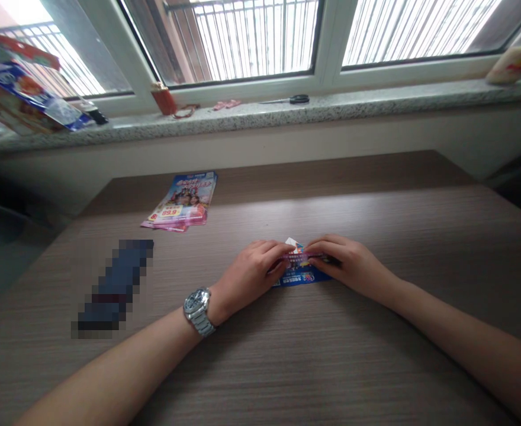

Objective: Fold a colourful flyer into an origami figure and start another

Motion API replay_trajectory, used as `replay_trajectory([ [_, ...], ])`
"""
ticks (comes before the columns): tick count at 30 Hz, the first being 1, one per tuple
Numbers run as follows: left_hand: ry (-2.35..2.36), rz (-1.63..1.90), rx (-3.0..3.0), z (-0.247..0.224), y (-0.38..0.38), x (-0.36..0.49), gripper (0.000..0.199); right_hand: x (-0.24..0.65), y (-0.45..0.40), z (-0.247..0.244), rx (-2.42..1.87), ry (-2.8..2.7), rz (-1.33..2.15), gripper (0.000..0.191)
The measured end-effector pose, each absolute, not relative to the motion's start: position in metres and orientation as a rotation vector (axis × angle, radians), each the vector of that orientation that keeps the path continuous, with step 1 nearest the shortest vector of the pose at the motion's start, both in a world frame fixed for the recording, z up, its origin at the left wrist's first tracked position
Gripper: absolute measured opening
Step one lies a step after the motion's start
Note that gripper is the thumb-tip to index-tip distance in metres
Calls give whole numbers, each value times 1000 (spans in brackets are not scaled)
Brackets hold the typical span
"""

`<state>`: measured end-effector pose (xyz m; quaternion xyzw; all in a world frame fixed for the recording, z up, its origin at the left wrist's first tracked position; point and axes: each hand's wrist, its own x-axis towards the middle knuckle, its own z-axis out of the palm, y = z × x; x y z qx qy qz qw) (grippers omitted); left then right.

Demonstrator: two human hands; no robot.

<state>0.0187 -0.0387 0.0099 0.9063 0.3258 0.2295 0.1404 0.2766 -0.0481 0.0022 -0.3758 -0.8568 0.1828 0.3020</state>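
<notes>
A partly folded flyer (299, 277), blue with pink and white parts, lies on the brown table between my hands. My left hand (257, 265), with a silver watch at the wrist, pinches its left side between thumb and fingers. On the right side, my right hand (343, 259) grips the same paper with its fingertips near the upper fold. A small white corner sticks up behind the fold. The fingers of both hands cover the ends of the fold.
A stack of colourful flyers (185, 201) lies at the table's back left. Nearer on the left is a dark pixelated object (121, 284). Scissors (298, 99), a red item (164, 100) and packages (25, 94) rest on the stone windowsill (243, 118).
</notes>
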Motion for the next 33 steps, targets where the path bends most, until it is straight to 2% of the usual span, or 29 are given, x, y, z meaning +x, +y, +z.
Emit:
replay_trajectory([
  [4,952,653,2634,10,-38,19,24,273,-47,2,-1036,-2256,484,17],
  [22,775,491,2850,15,-38,11,36,276,-46,-1,-956,-2386,229,28],
  [33,793,481,2842,15,-38,9,36,285,-53,0,-835,-2553,281,41],
])
